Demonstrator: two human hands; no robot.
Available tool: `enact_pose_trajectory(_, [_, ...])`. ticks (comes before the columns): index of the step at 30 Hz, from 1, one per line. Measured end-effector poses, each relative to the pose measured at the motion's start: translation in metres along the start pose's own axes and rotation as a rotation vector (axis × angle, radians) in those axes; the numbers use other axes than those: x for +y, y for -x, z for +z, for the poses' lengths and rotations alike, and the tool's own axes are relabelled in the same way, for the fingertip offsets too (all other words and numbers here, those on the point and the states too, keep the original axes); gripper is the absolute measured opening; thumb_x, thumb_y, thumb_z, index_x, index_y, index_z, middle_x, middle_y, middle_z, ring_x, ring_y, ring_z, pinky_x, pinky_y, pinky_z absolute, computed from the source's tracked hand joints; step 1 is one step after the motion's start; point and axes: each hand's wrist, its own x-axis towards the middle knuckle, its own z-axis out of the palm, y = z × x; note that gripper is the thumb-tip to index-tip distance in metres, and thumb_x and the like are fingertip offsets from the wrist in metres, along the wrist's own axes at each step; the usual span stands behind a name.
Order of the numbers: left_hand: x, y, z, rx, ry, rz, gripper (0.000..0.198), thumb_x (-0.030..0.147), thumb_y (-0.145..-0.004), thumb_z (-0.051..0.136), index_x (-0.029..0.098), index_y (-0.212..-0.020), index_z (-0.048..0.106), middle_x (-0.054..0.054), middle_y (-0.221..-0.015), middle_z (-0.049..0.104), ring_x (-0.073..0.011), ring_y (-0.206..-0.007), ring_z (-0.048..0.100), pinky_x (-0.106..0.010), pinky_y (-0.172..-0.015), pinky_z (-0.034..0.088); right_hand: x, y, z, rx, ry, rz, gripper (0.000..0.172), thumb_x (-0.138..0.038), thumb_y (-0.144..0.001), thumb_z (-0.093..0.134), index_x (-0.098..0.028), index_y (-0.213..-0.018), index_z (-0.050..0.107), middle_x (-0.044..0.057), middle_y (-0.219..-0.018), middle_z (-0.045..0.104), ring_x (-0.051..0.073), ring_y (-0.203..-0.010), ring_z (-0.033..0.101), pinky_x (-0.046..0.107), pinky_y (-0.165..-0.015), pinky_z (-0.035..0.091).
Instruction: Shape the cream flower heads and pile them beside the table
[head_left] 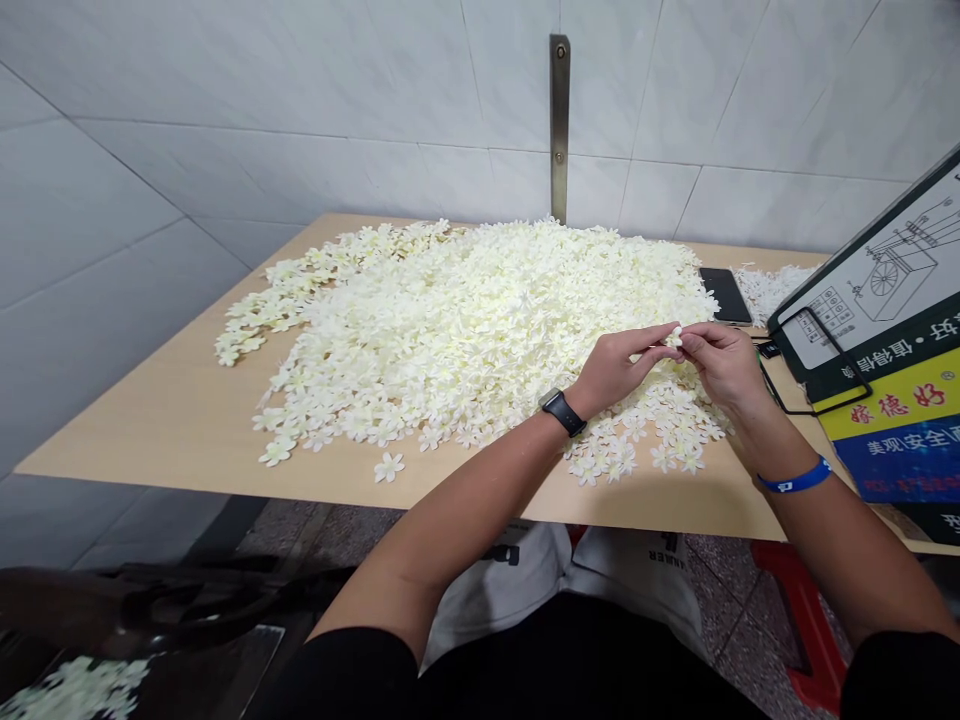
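A wide heap of small white artificial flowers [480, 320] with pale yellow centres covers much of the table. Over its right part, my left hand [621, 362] and my right hand [726, 368] meet at the fingertips. Both are closed in a pinch on one small white flower [674, 338], partly hidden by the fingers. A dark watch [562, 410] is on my left wrist and a blue band [796, 478] on my right. Loose flowers [611, 460] lie below my hands, and a single flower [388, 467] rests near the front edge.
The wooden table [150, 420] stands against a tiled wall with a metal bracket [559, 130]. A phone [724, 295] and small white pieces [772, 290] lie at the back right. A printed box [892, 330] and a black wire frame [832, 350] stand right. More flowers [79, 688] are low left.
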Motion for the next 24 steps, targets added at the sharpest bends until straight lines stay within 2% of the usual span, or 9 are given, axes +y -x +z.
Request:
enact_pose_trajectory(5, [-0.0005,0.0004,0.0007,-0.016,0.019,-0.049,0.033,0.031,-0.099,0.062,0.020,-0.130,0.069,-0.007,-0.119,0.077,-0.0160,-0.101,0.077,-0.029,-0.090,0.062,-0.0001,0.0000,0.0003,0.004,0.010,-0.010,0.033,-0.050,-0.064,0.091,-0.022,-0.074,0.077,0.000,-0.062,0.068,0.014,-0.059,0.062,0.030,-0.062,0.054])
enact_pose_trajectory(12, [-0.0030,-0.0007,0.0006,-0.005,0.042,-0.061,0.032,0.030,-0.098,0.064,0.024,-0.129,0.070,-0.004,-0.112,0.079,-0.0170,-0.102,0.077,-0.031,-0.092,0.062,-0.0005,0.0005,0.0016,0.000,0.002,0.034,0.040,-0.055,-0.059,0.092,-0.021,-0.074,0.077,0.000,-0.061,0.068,0.014,-0.057,0.063,0.030,-0.060,0.056])
enact_pose_trajectory(19, [-0.0027,-0.0024,-0.0007,0.027,0.057,-0.013,0.031,0.026,-0.097,0.065,0.022,-0.128,0.071,-0.004,-0.115,0.079,-0.0165,-0.105,0.077,-0.029,-0.093,0.063,-0.0014,0.0000,0.0022,-0.003,-0.016,0.041,0.040,-0.054,-0.059,0.093,-0.022,-0.078,0.078,0.000,-0.065,0.069,0.013,-0.059,0.064,0.030,-0.063,0.057])
enact_pose_trajectory(24, [-0.0032,-0.0029,-0.0030,0.026,0.051,-0.016,0.032,0.027,-0.099,0.063,0.027,-0.129,0.070,-0.002,-0.120,0.077,-0.0173,-0.108,0.076,-0.032,-0.093,0.064,-0.0052,-0.0003,0.0034,-0.032,0.031,0.018,0.040,-0.051,-0.055,0.094,-0.024,-0.078,0.077,-0.002,-0.066,0.068,0.014,-0.059,0.063,0.031,-0.062,0.056])
